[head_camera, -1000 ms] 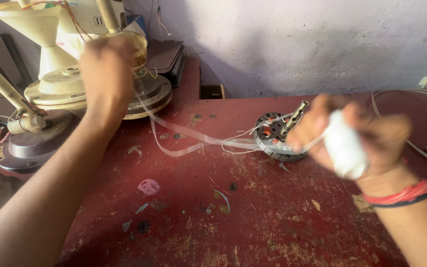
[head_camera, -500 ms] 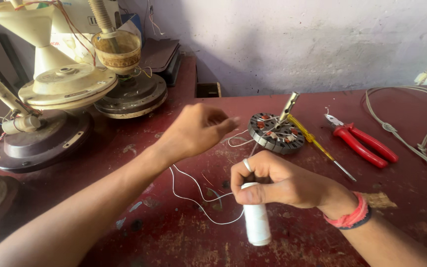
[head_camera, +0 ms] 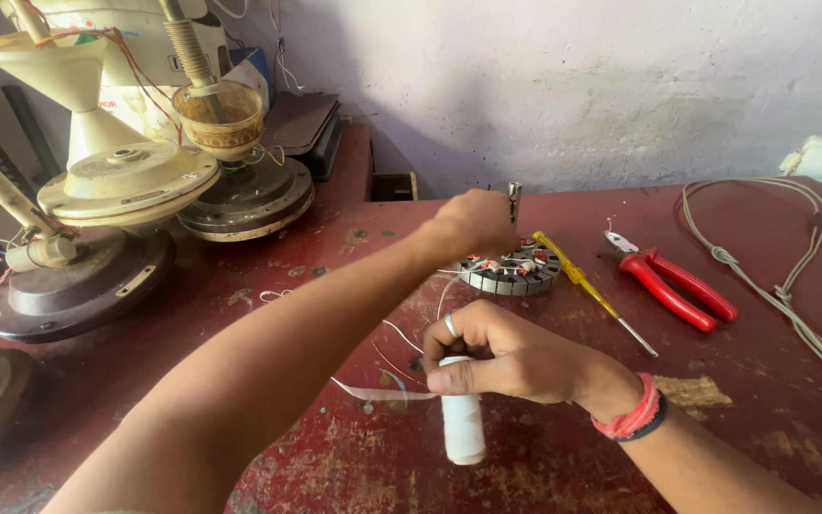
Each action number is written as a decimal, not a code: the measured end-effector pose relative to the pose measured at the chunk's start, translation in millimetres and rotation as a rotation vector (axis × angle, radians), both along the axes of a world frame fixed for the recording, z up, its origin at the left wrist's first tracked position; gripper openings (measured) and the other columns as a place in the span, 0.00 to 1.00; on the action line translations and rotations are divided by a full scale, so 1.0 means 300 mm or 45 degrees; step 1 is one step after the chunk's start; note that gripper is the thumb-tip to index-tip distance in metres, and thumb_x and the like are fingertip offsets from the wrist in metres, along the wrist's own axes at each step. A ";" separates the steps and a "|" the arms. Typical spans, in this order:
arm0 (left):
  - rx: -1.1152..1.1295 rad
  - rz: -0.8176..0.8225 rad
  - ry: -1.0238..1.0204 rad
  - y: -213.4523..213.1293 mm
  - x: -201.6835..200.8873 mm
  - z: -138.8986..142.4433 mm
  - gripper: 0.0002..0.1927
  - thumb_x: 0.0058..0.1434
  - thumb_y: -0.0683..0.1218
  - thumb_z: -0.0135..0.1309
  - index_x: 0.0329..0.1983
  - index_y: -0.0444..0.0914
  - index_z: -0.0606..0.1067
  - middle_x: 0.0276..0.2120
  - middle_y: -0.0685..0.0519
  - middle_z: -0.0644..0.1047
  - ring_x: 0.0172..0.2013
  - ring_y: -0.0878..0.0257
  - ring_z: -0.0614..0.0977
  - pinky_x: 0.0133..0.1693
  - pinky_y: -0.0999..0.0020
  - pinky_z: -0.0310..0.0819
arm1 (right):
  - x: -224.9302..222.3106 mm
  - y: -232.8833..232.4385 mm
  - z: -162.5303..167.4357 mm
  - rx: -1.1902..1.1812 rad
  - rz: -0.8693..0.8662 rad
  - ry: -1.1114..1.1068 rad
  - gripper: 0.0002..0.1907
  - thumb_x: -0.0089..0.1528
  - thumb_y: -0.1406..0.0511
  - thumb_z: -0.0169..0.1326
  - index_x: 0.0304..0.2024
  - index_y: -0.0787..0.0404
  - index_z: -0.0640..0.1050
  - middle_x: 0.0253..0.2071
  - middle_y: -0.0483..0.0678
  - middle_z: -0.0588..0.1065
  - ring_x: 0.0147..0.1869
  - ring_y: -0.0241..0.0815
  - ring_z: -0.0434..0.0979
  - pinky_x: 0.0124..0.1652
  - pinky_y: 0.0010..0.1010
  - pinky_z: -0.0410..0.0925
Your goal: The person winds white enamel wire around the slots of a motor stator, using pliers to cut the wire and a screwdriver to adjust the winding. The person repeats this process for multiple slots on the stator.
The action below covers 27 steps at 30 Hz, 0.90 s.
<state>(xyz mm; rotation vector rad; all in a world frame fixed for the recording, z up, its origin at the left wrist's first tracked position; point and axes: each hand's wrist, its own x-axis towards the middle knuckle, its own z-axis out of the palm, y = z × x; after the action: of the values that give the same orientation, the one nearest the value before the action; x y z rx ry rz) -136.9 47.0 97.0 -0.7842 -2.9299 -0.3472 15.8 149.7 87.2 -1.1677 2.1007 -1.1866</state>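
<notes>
My right hand (head_camera: 497, 352) grips a white spool of tape or thread (head_camera: 461, 419), held upright just above the red table (head_camera: 335, 447). A thin white strip runs from the spool toward the left. My left hand (head_camera: 473, 224) reaches across to a round motor stator with copper windings (head_camera: 516, 271) and rests on its near left side. Its fingers are curled over the stator's edge; thin white wires trail from there toward the spool. A metal shaft stands up behind the left hand.
A yellow-handled screwdriver (head_camera: 587, 286) and red-handled pliers (head_camera: 673, 286) lie right of the stator. A grey cord (head_camera: 792, 276) loops at the far right. Several cream and brown fan bases and motor housings (head_camera: 126, 181) crowd the left rear.
My left hand has moved away from the spool and out to the stator. My right hand stays on the spool in roughly the same place.
</notes>
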 end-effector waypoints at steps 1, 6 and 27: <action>-0.174 -0.134 -0.025 -0.016 -0.020 0.026 0.12 0.55 0.48 0.58 0.36 0.37 0.84 0.31 0.45 0.83 0.31 0.53 0.84 0.35 0.60 0.79 | 0.000 -0.003 -0.002 0.002 0.003 -0.014 0.18 0.59 0.53 0.59 0.34 0.63 0.79 0.30 0.41 0.74 0.38 0.31 0.71 0.40 0.25 0.64; 1.161 -0.177 -0.933 -0.134 -0.047 0.158 0.14 0.69 0.46 0.55 0.27 0.40 0.71 0.21 0.57 0.66 0.21 0.64 0.65 0.23 0.62 0.60 | 0.002 -0.005 -0.007 -0.026 0.008 -0.050 0.17 0.59 0.54 0.59 0.33 0.62 0.79 0.29 0.41 0.74 0.37 0.31 0.70 0.38 0.26 0.63; 1.900 -1.255 -0.850 -0.087 0.023 0.451 0.14 0.67 0.45 0.36 0.27 0.39 0.69 0.53 0.30 0.81 0.59 0.43 0.80 0.66 0.49 0.68 | -0.043 0.012 -0.035 -0.252 -0.041 -0.032 0.17 0.64 0.55 0.59 0.34 0.63 0.79 0.28 0.40 0.74 0.35 0.31 0.70 0.36 0.27 0.64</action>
<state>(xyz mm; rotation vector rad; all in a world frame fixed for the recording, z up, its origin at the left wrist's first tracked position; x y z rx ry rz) -130.1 20.9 232.3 -1.6898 -1.3273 -2.6434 2.9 153.3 76.6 -1.2013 2.0269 -1.4438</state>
